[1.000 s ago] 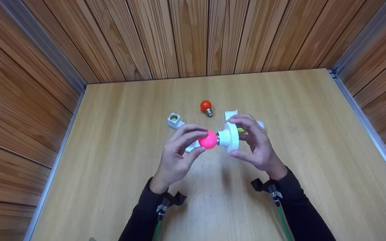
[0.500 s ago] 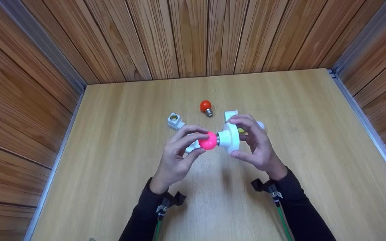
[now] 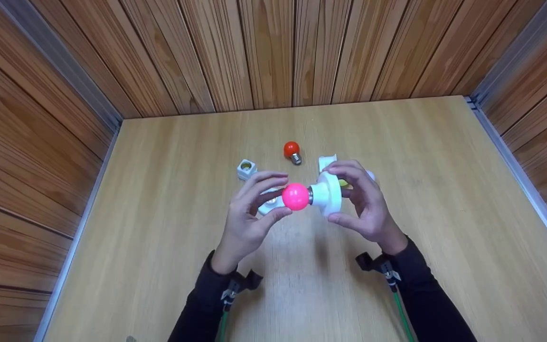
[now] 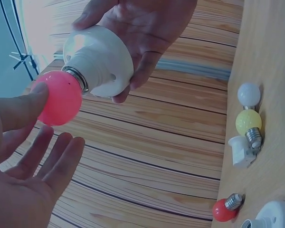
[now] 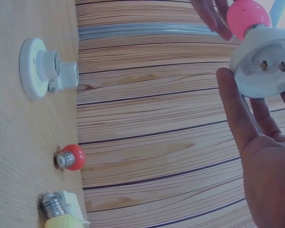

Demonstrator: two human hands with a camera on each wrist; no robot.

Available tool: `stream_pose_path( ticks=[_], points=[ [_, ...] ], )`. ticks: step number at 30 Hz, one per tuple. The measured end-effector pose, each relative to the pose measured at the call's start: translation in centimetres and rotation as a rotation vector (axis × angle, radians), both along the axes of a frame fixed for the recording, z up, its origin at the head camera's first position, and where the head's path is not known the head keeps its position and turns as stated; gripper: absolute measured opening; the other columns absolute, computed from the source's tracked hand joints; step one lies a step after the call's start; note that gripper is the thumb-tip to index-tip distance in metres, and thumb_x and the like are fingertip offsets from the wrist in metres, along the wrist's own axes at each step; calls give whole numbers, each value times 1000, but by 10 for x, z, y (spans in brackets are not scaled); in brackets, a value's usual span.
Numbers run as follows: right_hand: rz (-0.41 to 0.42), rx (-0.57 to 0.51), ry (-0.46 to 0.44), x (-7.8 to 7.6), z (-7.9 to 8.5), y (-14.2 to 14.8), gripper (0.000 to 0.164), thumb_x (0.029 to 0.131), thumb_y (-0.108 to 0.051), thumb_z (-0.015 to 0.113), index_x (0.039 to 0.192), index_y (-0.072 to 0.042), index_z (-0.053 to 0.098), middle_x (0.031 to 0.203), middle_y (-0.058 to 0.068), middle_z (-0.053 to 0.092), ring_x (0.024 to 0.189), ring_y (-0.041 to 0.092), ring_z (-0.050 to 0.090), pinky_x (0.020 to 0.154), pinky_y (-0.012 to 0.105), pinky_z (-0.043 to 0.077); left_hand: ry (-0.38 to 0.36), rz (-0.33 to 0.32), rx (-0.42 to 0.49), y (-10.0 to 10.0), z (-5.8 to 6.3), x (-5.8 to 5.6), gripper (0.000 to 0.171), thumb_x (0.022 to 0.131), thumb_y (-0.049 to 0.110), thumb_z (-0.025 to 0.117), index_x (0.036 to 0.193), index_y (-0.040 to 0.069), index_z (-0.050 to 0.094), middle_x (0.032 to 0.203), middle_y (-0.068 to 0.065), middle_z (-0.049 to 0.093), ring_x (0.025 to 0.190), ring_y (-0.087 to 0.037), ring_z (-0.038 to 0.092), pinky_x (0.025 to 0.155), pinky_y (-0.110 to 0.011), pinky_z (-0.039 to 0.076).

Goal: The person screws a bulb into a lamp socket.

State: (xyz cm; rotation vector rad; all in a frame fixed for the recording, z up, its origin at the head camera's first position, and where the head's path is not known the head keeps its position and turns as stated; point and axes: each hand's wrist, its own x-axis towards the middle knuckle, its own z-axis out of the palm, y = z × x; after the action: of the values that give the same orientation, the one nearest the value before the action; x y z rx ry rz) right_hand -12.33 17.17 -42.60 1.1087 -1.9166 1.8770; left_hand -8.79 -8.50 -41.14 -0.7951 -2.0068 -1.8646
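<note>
A pink light bulb sits with its metal base at the mouth of a white round lamp holder, both raised above the table. My right hand grips the lamp holder by its wide flange, fingers on top and thumb below. At the bulb's left side, my left hand has its fingers spread and loosened, thumb tip right at the glass. The left wrist view shows the left thumb overlapping the pink bulb. Two brass contacts show inside the lamp holder in the right wrist view.
A red bulb lies farther back on the table. A square white socket and another round lamp holder stand behind my left hand. Behind the right hand are a yellow bulb, a white bulb and a white socket.
My left fingers have lifted back from the top of the pink bulb, showing more of it. The right hand keeps hold of the lamp holder, nearly still.
</note>
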Motion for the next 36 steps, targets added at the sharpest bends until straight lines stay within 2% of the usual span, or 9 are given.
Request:
stream_pose_path(
  ticks=[6,11,17,22,25,29,36],
  points=[
    [7,-21,15,0,-1,0,70,76,1,81,135,18,49,142,6,57,127,22,62,97,32,66,-42,43,21,1,-1,0,50,86,1,85,133,-3,68,129,-19,67,116,-20,72,101,-39,65],
    [0,-21,13,0,-1,1,70,76,1,81,135,18,49,142,6,57,127,22,62,98,33,65,-94,71,-3,0,-1,0,48,86,4,86,131,1,70,126,-16,71,109,-18,74,96,-38,67],
    [-4,-15,22,-1,-1,1,69,76,0,81,135,18,49,142,7,57,127,22,62,99,33,65,-122,73,-45,0,1,1,40,89,11,85,128,6,74,121,-11,78,104,-17,76,90,-34,68],
    [-16,-11,39,-2,-1,1,70,75,1,82,135,18,50,142,6,57,126,21,62,97,32,65,-145,64,-54,-1,1,1,42,89,10,85,129,7,74,121,-11,78,100,-19,76,87,-32,68],
    [-26,-10,44,-2,-2,1,70,74,1,82,134,18,50,142,6,57,125,21,63,97,31,66,-177,51,-44,0,1,3,44,89,6,84,131,6,73,123,-13,77,99,-21,76,87,-31,68],
    [-36,-4,50,-1,-2,0,69,75,0,83,134,18,51,142,5,57,126,22,62,98,31,65,-222,66,-19,3,3,6,42,91,5,81,131,6,72,125,-14,76,100,-23,75,87,-30,68],
    [-26,3,60,-1,-2,-1,69,74,0,84,133,17,52,142,6,56,130,22,60,98,32,65,-332,91,81,12,8,11,33,96,6,75,128,0,69,124,-20,73,98,-23,75,86,-31,68]
  ],
)
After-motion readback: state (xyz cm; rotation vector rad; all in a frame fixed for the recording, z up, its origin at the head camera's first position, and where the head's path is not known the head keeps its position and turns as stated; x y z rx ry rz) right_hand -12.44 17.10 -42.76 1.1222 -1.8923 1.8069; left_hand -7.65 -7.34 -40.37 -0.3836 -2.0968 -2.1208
